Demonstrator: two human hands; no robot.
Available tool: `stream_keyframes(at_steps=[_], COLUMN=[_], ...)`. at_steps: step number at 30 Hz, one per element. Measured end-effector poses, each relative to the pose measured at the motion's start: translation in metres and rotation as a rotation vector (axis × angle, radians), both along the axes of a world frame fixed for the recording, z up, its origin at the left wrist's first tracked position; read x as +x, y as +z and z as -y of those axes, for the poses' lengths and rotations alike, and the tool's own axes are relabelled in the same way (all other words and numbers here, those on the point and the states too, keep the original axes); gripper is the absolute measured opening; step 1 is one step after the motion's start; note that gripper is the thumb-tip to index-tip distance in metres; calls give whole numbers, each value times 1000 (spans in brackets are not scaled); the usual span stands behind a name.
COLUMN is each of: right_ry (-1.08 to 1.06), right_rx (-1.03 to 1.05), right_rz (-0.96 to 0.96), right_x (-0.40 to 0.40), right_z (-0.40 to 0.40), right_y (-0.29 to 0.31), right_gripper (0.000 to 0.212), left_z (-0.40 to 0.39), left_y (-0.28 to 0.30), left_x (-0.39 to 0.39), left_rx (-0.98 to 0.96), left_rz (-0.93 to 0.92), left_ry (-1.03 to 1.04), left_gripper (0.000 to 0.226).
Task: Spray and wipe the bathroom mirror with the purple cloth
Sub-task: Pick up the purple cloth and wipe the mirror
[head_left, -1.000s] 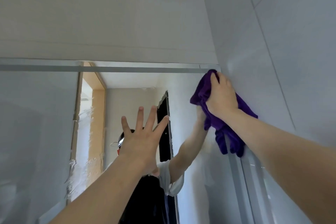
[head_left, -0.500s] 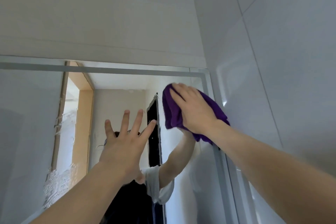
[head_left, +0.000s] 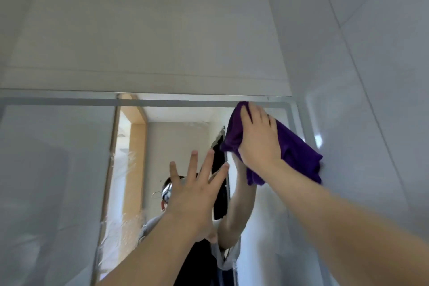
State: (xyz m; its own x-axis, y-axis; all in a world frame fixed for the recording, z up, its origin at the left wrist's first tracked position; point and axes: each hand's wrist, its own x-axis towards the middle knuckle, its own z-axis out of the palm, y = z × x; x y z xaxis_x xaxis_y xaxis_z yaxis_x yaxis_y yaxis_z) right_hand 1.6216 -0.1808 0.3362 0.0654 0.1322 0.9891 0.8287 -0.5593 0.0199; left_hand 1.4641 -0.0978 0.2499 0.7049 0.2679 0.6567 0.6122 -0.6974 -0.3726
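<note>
Wet streaks run down the mirror [head_left: 58,169] on its left part. Left hand [head_left: 192,195] is flat against the glass near the middle, fingers spread wide, holding nothing. Further right, the right hand [head_left: 260,139] presses the bunched purple cloth [head_left: 299,153] onto the mirror's top right corner, fingers straight on top, beside the tiled wall [head_left: 371,100].
</note>
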Motion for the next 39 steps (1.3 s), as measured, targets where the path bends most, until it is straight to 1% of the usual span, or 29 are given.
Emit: stream_keyframes(at_steps=[3,5,8,11,13,15,17,19,21,24,28,29,30,32,33,34,36,38,39], right_ry=[38,37,-3,-32,-53,-31,26,52,49,37,1,-12,-25,-30,-30,-41,-61,-62,-37], right_rx=[-102,-143,-253,-381,-426,-370,-216,-112,-81,-156,-362,-418,-474,-563,-605,-649,-720,-703,-645], right_rz=[62,76,147,259,307,287,160,26,6,141,338,386,448,612,684,736,774,697,625], right_x=[-14,-13,-7,10,21,25,19,8,-1,-11,-23,-23,-23,-13,-6,2,18,31,34], right_z=[-6,-5,0,12,23,29,26,15,2,-10,-15,-15,-14,-9,-5,0,10,19,23], right_y=[-44,-72,-113,-140,-140,-123,-92,-63,-47,-52,-83,-95,-109,-138,-149,-154,-150,-131,-120], right_gripper=[90,94,101,99,100,95,84,83,86,86,100,100,97,80,75,78,90,93,91], left_z=[-2,-5,-14,-25,-30,-32,-33,-35,-37,-37,-36,-37,-37,-38,-39,-39,-40,-41,-41], left_y=[0,6,21,31,31,30,29,28,28,27,28,28,28,28,28,28,29,30,30], left_x=[-10,-23,-45,-61,-62,-61,-61,-63,-63,-61,-61,-61,-61,-61,-61,-61,-60,-59,-58], left_rx=[-4,-16,-27,-36,-35,-34,-42,-57,-53,-62,-70,-75,-78,-74,-70,-69,-73,-75,-76], left_rz=[-9,17,101,76,68,66,62,62,70,78,86,88,90,89,86,82,78,79,78], left_ry=[-78,-106,-38,75,86,77,66,50,39,29,39,38,38,42,46,49,46,40,37], left_gripper=[142,137,140,147,149,149,148,148,148,148,148,148,149,150,151,151,152,152,152])
